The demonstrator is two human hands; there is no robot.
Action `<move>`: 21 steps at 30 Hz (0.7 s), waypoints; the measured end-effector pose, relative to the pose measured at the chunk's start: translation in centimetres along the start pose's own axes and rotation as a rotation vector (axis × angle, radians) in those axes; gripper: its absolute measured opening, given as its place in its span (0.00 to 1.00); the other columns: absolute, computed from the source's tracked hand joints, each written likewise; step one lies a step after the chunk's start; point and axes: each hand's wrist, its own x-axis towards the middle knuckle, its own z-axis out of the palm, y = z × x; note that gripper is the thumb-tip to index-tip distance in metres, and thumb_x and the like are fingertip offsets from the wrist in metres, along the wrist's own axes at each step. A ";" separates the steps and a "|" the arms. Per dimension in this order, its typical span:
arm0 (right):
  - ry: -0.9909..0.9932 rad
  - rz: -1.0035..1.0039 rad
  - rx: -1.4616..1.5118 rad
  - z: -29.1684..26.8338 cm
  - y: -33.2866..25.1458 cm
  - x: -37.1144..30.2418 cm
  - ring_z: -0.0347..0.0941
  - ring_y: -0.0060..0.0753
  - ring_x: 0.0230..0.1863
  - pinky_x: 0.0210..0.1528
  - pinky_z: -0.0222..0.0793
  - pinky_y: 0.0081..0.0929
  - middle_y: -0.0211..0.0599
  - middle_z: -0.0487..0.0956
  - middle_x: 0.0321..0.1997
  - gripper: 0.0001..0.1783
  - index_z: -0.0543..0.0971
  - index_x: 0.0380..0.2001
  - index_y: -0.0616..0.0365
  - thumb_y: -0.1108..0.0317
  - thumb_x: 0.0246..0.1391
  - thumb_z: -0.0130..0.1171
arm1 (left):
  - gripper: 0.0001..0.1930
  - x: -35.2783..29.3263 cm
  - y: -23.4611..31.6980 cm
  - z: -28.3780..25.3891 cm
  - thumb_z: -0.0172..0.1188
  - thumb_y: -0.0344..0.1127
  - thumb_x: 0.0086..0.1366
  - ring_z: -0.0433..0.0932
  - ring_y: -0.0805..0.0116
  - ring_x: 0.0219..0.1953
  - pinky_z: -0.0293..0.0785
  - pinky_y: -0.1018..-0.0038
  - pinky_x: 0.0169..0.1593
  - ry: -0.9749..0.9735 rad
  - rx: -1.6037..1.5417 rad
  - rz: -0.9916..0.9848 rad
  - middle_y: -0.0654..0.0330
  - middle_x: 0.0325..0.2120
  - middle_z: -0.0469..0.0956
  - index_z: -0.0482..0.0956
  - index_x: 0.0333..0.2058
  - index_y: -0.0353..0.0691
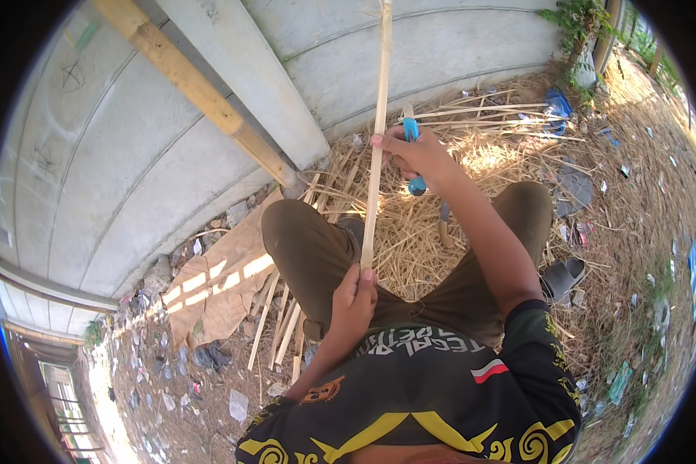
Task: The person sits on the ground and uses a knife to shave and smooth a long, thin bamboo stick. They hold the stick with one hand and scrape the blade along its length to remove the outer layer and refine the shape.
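Note:
A long, pale bamboo strip (pixel 373 201) stands up in front of me, running from between my knees to the top edge of the view. The fingers and thumb of my left hand (pixel 353 304) are closed round its lower end, near my lap. My right hand (pixel 427 160) grips a blue utility knife (pixel 411 130), held upright just right of the strip. Its thumb and forefinger reach across and touch the strip. Part of the knife's handle is hidden behind my fingers.
Thin bamboo shavings (pixel 410 247) cover the ground between my legs. A wooden-handled tool (pixel 444 232) lies there. Split strips (pixel 286 332) rest at left beside flattened cardboard (pixel 220 290). A thick bamboo pole (pixel 201 93) leans by the concrete wall (pixel 108 155). More strips (pixel 495 116) lie farther off.

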 end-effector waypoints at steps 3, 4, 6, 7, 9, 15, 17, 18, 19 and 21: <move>-0.020 0.040 0.200 -0.3 0.7 0.7 0.53 0.11 0.13 0.15 0.48 0.17 0.17 0.63 0.14 0.15 0.79 0.32 0.58 0.58 0.57 0.70 | 0.14 -0.4 -0.1 -0.1 0.45 0.44 0.79 0.55 0.85 0.15 0.51 0.83 0.18 -0.009 -0.001 -0.005 0.72 0.17 0.59 0.66 0.35 0.42; -0.008 0.046 0.237 -0.4 0.7 0.6 0.53 0.11 0.13 0.15 0.48 0.17 0.17 0.62 0.14 0.15 0.79 0.32 0.58 0.58 0.57 0.70 | 0.14 -0.5 -0.4 -0.2 0.45 0.44 0.79 0.55 0.85 0.15 0.51 0.83 0.18 -0.010 0.005 -0.003 0.72 0.17 0.59 0.66 0.35 0.42; 0.024 0.043 0.288 -0.3 0.7 0.7 0.52 0.12 0.12 0.15 0.48 0.18 0.16 0.60 0.13 0.15 0.79 0.32 0.58 0.58 0.56 0.70 | 0.14 -0.6 -0.6 -0.4 0.45 0.44 0.79 0.55 0.86 0.15 0.51 0.84 0.19 -0.014 0.010 0.003 0.72 0.17 0.59 0.67 0.35 0.42; 0.044 0.035 0.299 -0.3 0.7 0.7 0.52 0.13 0.13 0.15 0.48 0.19 0.17 0.59 0.13 0.15 0.79 0.31 0.58 0.59 0.56 0.71 | 0.14 -0.7 -0.7 -0.5 0.45 0.44 0.79 0.55 0.86 0.15 0.51 0.84 0.19 -0.017 0.006 0.007 0.72 0.17 0.59 0.67 0.35 0.42; 0.072 0.025 0.335 -0.3 0.7 0.8 0.51 0.14 0.13 0.16 0.48 0.20 0.17 0.58 0.13 0.15 0.79 0.29 0.58 0.59 0.55 0.72 | 0.14 -0.8 -0.8 -0.6 0.45 0.44 0.79 0.55 0.86 0.15 0.51 0.84 0.19 -0.023 -0.001 0.002 0.72 0.17 0.59 0.67 0.35 0.42; 0.149 0.021 0.414 -0.9 0.9 1.2 0.53 0.13 0.12 0.16 0.49 0.20 0.16 0.58 0.13 0.14 0.77 0.29 0.56 0.60 0.57 0.70 | 0.14 -1.6 -1.4 -1.6 0.47 0.42 0.78 0.58 0.86 0.18 0.55 0.83 0.21 -0.003 0.097 0.006 0.72 0.17 0.62 0.68 0.33 0.40; 0.162 0.016 0.430 -1.1 0.6 1.2 0.53 0.14 0.13 0.16 0.50 0.21 0.16 0.58 0.13 0.14 0.76 0.27 0.55 0.60 0.57 0.70 | 0.15 -2.1 -2.3 -2.0 0.46 0.44 0.78 0.55 0.85 0.16 0.51 0.83 0.20 -0.010 0.124 0.024 0.73 0.17 0.59 0.67 0.34 0.41; 0.169 0.011 0.435 -1.3 0.5 1.1 0.52 0.14 0.13 0.17 0.50 0.21 0.16 0.58 0.13 0.14 0.76 0.27 0.54 0.60 0.57 0.70 | 0.15 -2.3 -2.5 -2.1 0.46 0.44 0.78 0.55 0.86 0.17 0.51 0.83 0.20 -0.010 0.136 0.018 0.73 0.17 0.59 0.67 0.34 0.41; 0.176 0.005 0.439 -1.7 0.3 1.0 0.52 0.14 0.13 0.17 0.50 0.21 0.17 0.59 0.13 0.14 0.76 0.26 0.54 0.60 0.57 0.71 | 0.15 -2.6 -2.7 -2.3 0.47 0.44 0.78 0.55 0.86 0.17 0.50 0.83 0.20 -0.011 0.147 0.011 0.73 0.17 0.59 0.67 0.34 0.41; 0.213 -0.010 0.443 -2.1 -0.2 0.8 0.52 0.14 0.13 0.18 0.50 0.21 0.17 0.59 0.14 0.15 0.75 0.25 0.54 0.60 0.56 0.71 | 0.15 -3.2 -3.2 -2.7 0.47 0.43 0.78 0.56 0.85 0.18 0.52 0.82 0.22 -0.021 0.131 -0.019 0.72 0.17 0.60 0.68 0.33 0.40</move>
